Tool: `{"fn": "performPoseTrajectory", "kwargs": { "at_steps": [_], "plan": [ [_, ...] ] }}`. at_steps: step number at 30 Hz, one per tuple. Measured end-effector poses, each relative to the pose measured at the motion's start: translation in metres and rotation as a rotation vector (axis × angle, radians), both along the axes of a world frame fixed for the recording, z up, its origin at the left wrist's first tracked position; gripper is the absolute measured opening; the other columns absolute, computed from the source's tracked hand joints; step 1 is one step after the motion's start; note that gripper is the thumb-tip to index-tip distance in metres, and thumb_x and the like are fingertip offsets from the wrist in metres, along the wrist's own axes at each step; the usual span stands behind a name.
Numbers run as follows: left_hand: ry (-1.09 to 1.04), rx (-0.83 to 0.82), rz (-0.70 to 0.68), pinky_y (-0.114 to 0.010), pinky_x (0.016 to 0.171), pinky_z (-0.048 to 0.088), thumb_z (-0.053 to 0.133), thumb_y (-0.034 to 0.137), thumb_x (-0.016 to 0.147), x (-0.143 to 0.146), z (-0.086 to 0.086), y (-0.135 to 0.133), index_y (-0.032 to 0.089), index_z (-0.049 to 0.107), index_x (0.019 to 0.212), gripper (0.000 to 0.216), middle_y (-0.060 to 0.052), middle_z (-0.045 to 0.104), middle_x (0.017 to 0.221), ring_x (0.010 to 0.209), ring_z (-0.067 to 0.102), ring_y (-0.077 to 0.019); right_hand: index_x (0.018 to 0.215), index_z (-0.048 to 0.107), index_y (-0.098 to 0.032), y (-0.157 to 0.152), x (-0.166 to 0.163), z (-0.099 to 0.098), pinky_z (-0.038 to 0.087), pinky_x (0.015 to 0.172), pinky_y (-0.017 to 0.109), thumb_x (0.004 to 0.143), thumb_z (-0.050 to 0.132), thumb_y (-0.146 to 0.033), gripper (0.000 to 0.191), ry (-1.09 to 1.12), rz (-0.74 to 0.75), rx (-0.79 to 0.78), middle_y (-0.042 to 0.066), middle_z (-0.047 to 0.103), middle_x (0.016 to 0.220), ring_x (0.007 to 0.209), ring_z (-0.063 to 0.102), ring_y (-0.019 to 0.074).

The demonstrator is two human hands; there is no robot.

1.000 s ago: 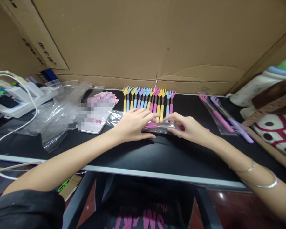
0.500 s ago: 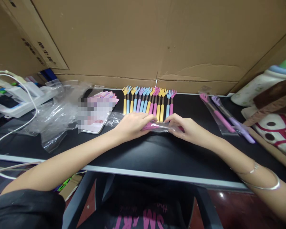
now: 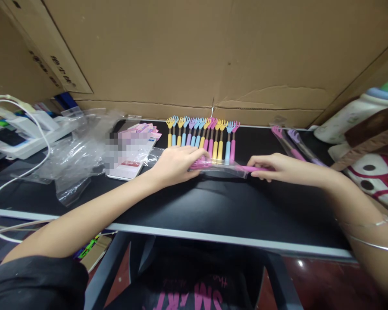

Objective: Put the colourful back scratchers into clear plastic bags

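A pink back scratcher (image 3: 242,168) lies crosswise in front of me, its claw end inside a clear plastic sleeve (image 3: 224,166). My left hand (image 3: 177,162) is closed around the sleeve at the claw end, partly covering it. With bent fingers, my right hand (image 3: 265,167) grips the pink handle, which sticks out of the sleeve's right end. Just behind stands a row of several back scratchers (image 3: 198,141) in yellow, blue, purple and pink, lying side by side with claws away from me. My left hand hides some of their handle ends.
Two bagged back scratchers (image 3: 292,144) lie to the right, partly behind my right forearm. Crumpled clear bags (image 3: 79,148), a phone (image 3: 125,171) and a white power strip (image 3: 35,137) occupy the left. A bottle (image 3: 345,114) and a fabric bag (image 3: 383,176) are at right; cardboard walls the back.
My right hand has moved right, from the sleeve's end to the pink handle, more of which now shows. My left hand stays nearly in place.
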State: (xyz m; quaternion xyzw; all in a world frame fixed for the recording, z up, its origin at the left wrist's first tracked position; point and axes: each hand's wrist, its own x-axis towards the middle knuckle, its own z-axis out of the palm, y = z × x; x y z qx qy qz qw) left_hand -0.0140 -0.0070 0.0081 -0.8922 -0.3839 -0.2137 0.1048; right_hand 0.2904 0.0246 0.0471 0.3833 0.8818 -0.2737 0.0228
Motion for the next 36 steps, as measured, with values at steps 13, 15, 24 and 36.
{"fn": "performPoseTrajectory", "kwargs": {
  "at_steps": [13, 15, 24, 36],
  "plan": [
    [0.018, -0.011, 0.024, -0.021, 0.061, 0.04, 0.054, 0.027, 0.085, 0.004, -0.002, -0.004, 0.024, 0.058, 0.105, 0.02, 0.001, 0.069, 0.098, 0.086, 0.066, -0.0142, 0.094, 0.058, -0.019, -0.006, -0.03, -0.021, 0.038, 0.06, 0.023, 0.09, 0.047, -0.044, 0.028, 0.209, 0.027, 0.189, 0.002, 0.066, 0.073, 0.062, 0.058, 0.0136],
    [0.028, -0.01, 0.026, -0.021, 0.06, 0.04, 0.055, 0.029, 0.086, 0.005, -0.004, -0.004, 0.025, 0.058, 0.106, 0.021, 0.001, 0.07, 0.099, 0.086, 0.066, -0.0144, 0.092, 0.057, -0.019, -0.01, -0.035, -0.024, 0.038, 0.059, 0.023, 0.09, 0.048, -0.044, 0.026, 0.225, 0.006, 0.19, 0.001, 0.065, 0.07, 0.06, 0.057, 0.0133],
    [0.039, 0.007, -0.015, -0.02, 0.059, 0.04, 0.055, 0.025, 0.085, 0.01, -0.011, -0.007, 0.024, 0.055, 0.112, 0.027, 0.0, 0.069, 0.102, 0.09, 0.065, -0.0138, 0.095, 0.055, -0.019, -0.019, -0.048, -0.037, 0.03, 0.053, 0.022, 0.089, 0.047, -0.048, 0.03, 0.203, -0.062, 0.221, -0.004, 0.057, 0.06, 0.05, 0.046, 0.0105],
    [-0.002, 0.024, 0.014, -0.021, 0.061, 0.04, 0.055, 0.022, 0.084, 0.005, -0.005, -0.004, 0.024, 0.058, 0.105, 0.022, 0.002, 0.07, 0.099, 0.087, 0.065, -0.0131, 0.106, 0.053, -0.019, -0.008, -0.016, -0.005, 0.042, 0.061, 0.025, 0.09, 0.048, -0.045, 0.031, 0.131, 0.04, -0.185, 0.002, 0.065, 0.077, 0.065, 0.058, 0.0144]
  ]
}}
